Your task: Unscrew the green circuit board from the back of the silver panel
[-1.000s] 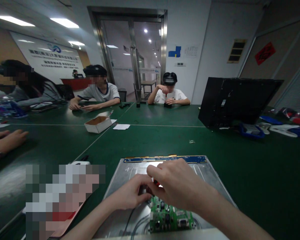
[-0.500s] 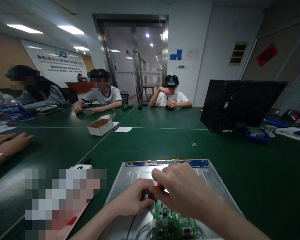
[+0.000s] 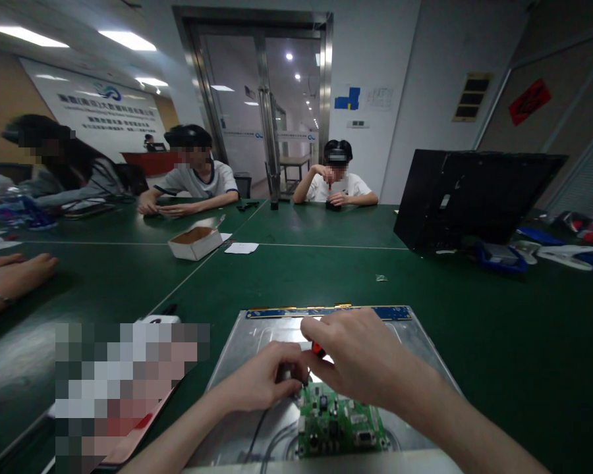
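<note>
Gripped red tool handle (image 3: 318, 349) in curled R hand (image 3: 360, 355), nr green circuit board (image 3: 338, 421); held L hand (image 3: 269, 375) half-curled at board's far L corner, couldn't tell if pinching anything; found board atop metal panel (image 3: 232, 375), blue PCB strip (image 3: 281, 314) at far edge

The right grip (image 3: 358, 352) holds what seems a red tool (image 3: 318, 349).

One metal panel (image 3: 244, 343), one green circuit board (image 3: 340, 422), one white box (image 3: 196, 247), one monitor (image 3: 479, 197)
</note>
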Action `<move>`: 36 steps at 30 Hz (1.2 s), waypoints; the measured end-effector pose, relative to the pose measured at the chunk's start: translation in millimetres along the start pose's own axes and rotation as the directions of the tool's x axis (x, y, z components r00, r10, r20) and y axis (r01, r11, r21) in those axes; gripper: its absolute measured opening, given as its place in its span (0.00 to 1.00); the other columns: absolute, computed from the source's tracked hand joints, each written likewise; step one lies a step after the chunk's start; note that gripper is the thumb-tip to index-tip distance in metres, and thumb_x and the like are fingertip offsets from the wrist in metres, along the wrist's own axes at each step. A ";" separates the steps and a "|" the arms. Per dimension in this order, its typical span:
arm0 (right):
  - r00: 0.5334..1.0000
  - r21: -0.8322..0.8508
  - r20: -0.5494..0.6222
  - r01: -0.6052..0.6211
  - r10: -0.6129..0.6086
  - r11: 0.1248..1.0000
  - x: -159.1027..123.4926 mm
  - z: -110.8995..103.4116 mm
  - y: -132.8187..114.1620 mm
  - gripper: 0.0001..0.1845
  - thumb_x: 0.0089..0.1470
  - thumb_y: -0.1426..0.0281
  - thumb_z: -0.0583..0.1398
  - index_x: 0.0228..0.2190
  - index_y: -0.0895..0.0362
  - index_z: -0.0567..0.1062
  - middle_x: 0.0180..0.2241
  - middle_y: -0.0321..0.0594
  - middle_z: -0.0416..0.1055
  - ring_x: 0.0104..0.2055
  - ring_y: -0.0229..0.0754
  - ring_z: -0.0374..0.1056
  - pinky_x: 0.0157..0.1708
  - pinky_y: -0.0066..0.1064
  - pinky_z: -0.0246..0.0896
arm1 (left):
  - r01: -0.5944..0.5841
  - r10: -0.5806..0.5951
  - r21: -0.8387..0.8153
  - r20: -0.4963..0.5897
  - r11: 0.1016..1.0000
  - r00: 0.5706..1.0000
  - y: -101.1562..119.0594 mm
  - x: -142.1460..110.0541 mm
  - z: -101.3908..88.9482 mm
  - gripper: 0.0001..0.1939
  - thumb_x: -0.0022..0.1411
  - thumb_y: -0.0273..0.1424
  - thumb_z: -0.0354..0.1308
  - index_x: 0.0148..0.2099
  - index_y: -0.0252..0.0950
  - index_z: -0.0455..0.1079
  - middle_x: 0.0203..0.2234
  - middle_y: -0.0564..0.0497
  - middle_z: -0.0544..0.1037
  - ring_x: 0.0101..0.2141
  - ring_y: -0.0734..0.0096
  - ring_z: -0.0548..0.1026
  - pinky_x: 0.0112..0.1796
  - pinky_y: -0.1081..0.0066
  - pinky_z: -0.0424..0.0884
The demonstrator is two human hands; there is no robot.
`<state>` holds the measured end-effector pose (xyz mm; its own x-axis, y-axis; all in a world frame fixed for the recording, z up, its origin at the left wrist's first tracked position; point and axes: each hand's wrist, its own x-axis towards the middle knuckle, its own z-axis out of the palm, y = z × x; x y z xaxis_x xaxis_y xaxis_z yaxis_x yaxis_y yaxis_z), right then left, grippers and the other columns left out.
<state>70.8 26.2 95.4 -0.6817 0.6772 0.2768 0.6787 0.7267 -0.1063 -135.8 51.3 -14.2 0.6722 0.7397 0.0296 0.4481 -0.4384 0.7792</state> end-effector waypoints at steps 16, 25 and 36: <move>1.000 0.102 -0.016 0.026 -0.025 0.994 -1.5 -1.3 4.7 0.10 0.52 0.71 0.58 0.38 0.57 0.67 0.31 0.38 0.75 0.28 0.38 0.66 0.22 0.30 0.41 | -0.004 0.004 -0.029 0.021 1.000 1.000 -5.0 0.7 1.1 0.08 0.53 0.23 0.56 0.37 0.34 0.71 0.29 0.52 0.74 0.29 0.69 0.69 0.30 0.72 0.64; 1.000 0.002 0.016 -0.012 0.012 1.000 1.5 -2.5 2.9 0.07 0.60 0.65 0.57 0.33 0.56 0.68 0.28 0.36 0.74 0.26 0.37 0.64 0.22 0.32 0.37 | -0.025 0.026 -0.058 0.022 0.998 0.999 1.3 0.3 0.0 0.09 0.52 0.21 0.56 0.38 0.34 0.70 0.29 0.53 0.74 0.29 0.68 0.71 0.30 0.72 0.65; 0.999 -0.003 0.049 0.012 -0.012 1.000 -2.9 -9.2 0.5 0.13 0.59 0.58 0.58 0.32 0.55 0.67 0.27 0.36 0.73 0.25 0.38 0.64 0.22 0.32 0.36 | -0.025 0.026 -0.024 0.037 0.999 0.999 -0.5 1.7 -0.7 0.03 0.57 0.28 0.56 0.36 0.34 0.69 0.28 0.52 0.74 0.30 0.66 0.70 0.30 0.71 0.66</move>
<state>75.6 23.6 103.4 -0.7024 0.6733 0.2308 0.6713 0.7344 -0.0998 -135.3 53.1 -14.1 0.7051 0.7086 0.0268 0.4168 -0.4447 0.7928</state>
